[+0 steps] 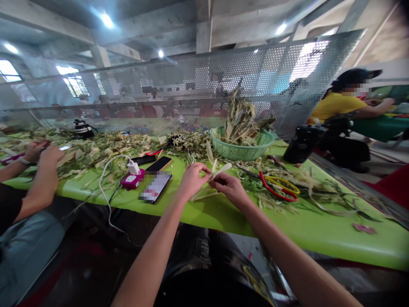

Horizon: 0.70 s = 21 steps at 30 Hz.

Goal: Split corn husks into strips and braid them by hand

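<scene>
Pale strips of corn husk (220, 170) fan out between my two hands above the green table (204, 214). My left hand (195, 178) pinches the husk from the left, its fingertips pressed together. From the right, my right hand (228, 186) also has its fingers closed on the same husk; the exact grip point is partly hidden by the fingers. A pale strip (207, 195) lies on the table just under my hands. Scissors with red and yellow handles (279, 186) rest to the right of my right hand, among green and pale shreds.
A green plastic basket (239, 150) of dried husks stands behind my hands. Left lie a lit phone (156, 188), a dark phone (159, 163) and a purple power block (132, 179) with a white charger. A black canister (303, 143) stands right. Co-workers sit on both sides.
</scene>
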{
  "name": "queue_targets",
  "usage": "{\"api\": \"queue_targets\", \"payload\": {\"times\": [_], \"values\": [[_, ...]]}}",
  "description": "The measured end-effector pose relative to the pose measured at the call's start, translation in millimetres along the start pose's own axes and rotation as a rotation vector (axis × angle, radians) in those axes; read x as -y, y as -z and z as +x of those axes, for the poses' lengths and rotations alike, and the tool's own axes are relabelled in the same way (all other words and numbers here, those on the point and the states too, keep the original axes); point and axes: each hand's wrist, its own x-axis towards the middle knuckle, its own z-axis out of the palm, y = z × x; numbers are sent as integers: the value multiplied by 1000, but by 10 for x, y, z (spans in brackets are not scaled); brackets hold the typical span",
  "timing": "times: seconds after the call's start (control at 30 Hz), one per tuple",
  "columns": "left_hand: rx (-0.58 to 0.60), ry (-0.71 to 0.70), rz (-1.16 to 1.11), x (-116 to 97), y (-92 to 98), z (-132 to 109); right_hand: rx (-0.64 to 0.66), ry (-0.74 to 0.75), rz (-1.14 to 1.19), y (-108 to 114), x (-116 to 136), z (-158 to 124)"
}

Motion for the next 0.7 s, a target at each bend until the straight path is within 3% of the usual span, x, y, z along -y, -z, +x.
{"api": "queue_targets", "payload": {"times": [0.1, 0.4, 0.7], "values": [[58, -75, 89, -16, 38, 13, 8, -7, 28, 5, -2, 5], [223, -25, 179, 10, 41, 32, 46, -85, 156, 27, -16, -5], [185, 62, -259, 30, -4, 1, 66, -206, 344, 20, -31, 10]]}}
